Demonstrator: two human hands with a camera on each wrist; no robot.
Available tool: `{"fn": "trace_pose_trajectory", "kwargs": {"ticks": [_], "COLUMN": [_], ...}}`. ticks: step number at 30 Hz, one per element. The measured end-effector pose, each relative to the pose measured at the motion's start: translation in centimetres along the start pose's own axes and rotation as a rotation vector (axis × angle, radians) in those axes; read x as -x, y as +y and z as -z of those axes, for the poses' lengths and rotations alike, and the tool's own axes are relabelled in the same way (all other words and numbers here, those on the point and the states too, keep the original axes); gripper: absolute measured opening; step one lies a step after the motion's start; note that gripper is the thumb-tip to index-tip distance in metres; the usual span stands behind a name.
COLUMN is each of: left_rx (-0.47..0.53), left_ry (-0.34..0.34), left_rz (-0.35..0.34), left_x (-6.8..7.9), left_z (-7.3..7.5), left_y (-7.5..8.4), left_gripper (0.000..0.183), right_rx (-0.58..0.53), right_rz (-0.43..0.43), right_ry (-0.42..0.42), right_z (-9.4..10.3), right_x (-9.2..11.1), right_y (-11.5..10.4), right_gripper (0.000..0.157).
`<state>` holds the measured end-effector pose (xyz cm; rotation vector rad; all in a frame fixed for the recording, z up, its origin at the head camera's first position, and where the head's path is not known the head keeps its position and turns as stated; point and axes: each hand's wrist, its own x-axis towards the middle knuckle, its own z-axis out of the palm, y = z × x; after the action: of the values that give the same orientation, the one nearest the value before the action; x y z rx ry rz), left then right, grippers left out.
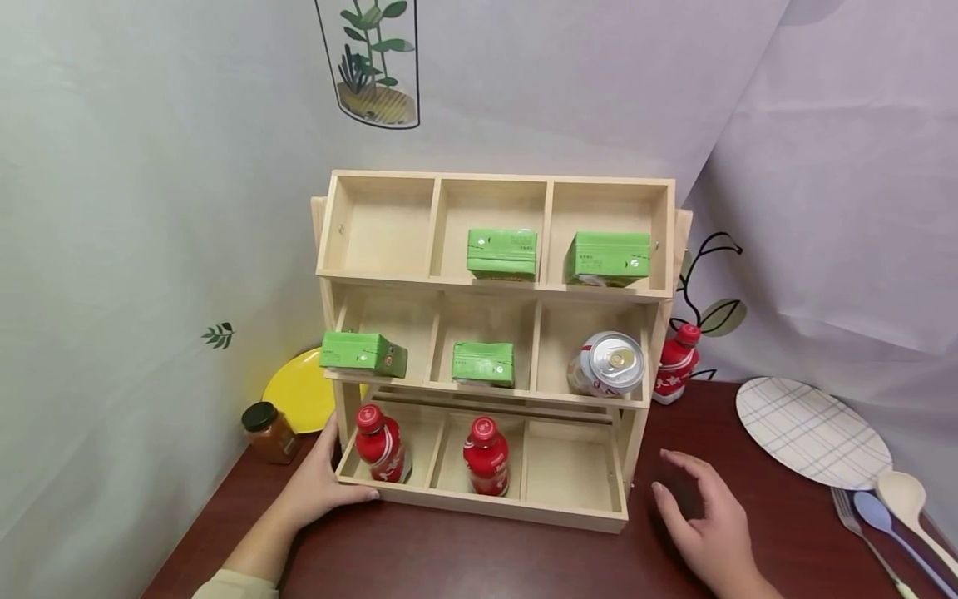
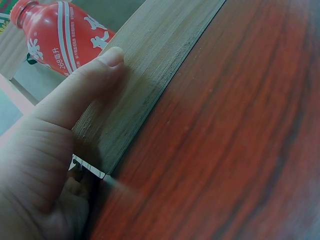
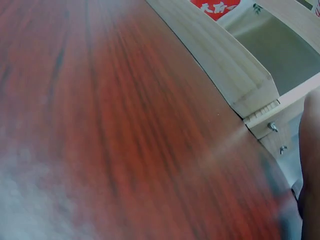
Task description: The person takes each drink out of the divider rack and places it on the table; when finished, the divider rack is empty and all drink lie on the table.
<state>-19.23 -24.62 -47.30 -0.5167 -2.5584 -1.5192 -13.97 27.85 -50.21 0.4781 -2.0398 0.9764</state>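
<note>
A three-tier wooden shelf [image 1: 524,512] stands on the table. My left hand [image 1: 322,482] grips its lower left front corner. In the left wrist view the thumb [image 2: 85,82] lies across the front board [image 2: 135,65], and the other fingers are behind the side, partly hidden. Right of the shelf, my right hand [image 1: 707,520] hovers apart from it, fingers loosely bent and holding nothing. On the bottom tier stand a red bottle [image 1: 383,449] at left and another red bottle [image 1: 486,462] in the middle compartment. A silver can [image 1: 609,366] sits in the middle tier's right compartment.
Green cartons [image 1: 501,254] lie on the top and middle tiers. Left are a yellow plate [image 1: 295,391] and a black-lidded jar [image 1: 271,437]. Right are a red bottle [image 1: 677,362], a checked plate [image 1: 812,428], a fork [image 1: 853,520], a blue spoon [image 1: 876,512] and a cream ladle [image 1: 901,495].
</note>
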Motion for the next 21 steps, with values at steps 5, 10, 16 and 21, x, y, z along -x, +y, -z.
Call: {"fn": "trace_pose_trajectory", "kwargs": {"ticks": [5,10,16,21], "left_rx": [-0.002,-0.009,0.000,0.000], "left_ry": [-0.010,-0.002,-0.003,-0.001], "left_rz": [0.002,-0.009,-0.009,-0.018], "left_x": [0.0,-0.1,0.0,-0.1], "left_z": [0.1,0.1,0.0,0.1], "left_y": [-0.1,-0.7,-0.5,-0.2], "left_gripper": [0.132,0.133,0.133,0.132], "right_rx": [-0.083,-0.107,-0.126,-0.090], "right_rz": [0.228,0.321,0.410,0.473], "right_ry": [0.044,0.049,0.031,0.090], "right_z": [-0.5,-0.9,-1.6,-2.4], "right_x": [-0.7,-1.7,-2.3,-2.9], "right_y": [-1.0,-2.9,-4.3,-5.0], "right_gripper": [0.040,0.039,0.040,0.045]}}
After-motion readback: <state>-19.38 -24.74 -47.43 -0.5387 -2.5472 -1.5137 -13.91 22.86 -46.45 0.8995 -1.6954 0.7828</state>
